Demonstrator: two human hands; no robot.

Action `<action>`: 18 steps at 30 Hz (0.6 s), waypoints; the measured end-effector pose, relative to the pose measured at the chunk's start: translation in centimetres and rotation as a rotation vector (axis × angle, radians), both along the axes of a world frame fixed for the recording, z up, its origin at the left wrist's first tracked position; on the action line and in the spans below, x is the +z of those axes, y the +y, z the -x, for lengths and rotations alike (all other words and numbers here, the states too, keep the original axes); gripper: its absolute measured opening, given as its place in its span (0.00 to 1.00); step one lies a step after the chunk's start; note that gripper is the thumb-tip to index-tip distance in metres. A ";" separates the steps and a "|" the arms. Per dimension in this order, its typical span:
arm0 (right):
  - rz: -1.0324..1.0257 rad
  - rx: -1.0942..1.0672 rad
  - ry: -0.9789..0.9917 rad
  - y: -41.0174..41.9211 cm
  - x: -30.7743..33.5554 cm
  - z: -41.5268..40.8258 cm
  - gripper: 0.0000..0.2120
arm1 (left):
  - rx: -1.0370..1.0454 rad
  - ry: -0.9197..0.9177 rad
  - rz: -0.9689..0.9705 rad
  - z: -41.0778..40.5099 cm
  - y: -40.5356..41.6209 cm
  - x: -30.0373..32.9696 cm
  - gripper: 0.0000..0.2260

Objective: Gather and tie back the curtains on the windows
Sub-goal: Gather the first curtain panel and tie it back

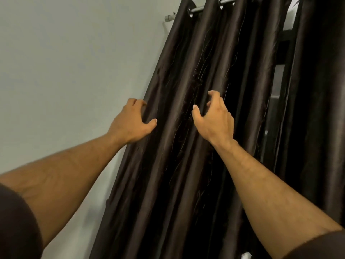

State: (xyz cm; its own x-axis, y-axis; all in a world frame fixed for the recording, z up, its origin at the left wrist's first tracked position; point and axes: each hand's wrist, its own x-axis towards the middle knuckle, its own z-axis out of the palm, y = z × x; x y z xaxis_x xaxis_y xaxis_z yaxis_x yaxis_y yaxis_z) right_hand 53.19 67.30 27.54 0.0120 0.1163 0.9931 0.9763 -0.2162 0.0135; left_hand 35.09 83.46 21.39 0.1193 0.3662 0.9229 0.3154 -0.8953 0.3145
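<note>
Clearly the job is only in its opening stage. The dark brown curtain [177, 128] hangs in full-length pleats from its rod [207, 7] beside the pale wall [65, 62], partly bunched toward the rod's left end but not held together anywhere, and no tie-back or cord shows in the view.

The left hand [130, 122] rests on the curtain's outer edge next to the wall; its fingers [139, 103] curl over that edge and the thumb lies on the front of the first fold, so it looks to be gripping the hem — though how tightly I cannot tell. The right hand [214, 116] sits a few pleats farther in, its fingers [212, 94] bent like a claw and spread, tips touching or just off the fabric, holding nothing yet as far as I can see.

To the right, a bright strip of window [276, 86] shows between this panel and the next dark drape.

What is left, by my reading, is nearly everything — drawing the pleats into one bundle between the hands, then securing it, then the other panels.
</note>
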 end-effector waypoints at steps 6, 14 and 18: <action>-0.039 -0.120 0.060 6.9 2.1 0.2 0.39 | -0.126 -0.006 0.037 -2.7 9.8 2.1 0.47; 0.087 -0.148 0.368 12.9 -0.1 -1.2 0.55 | -0.486 -0.031 0.365 -8.6 16.9 1.4 0.52; 0.185 -0.112 0.478 15.2 -2.3 -1.5 0.58 | -0.652 -0.032 0.537 -9.5 18.4 0.3 0.27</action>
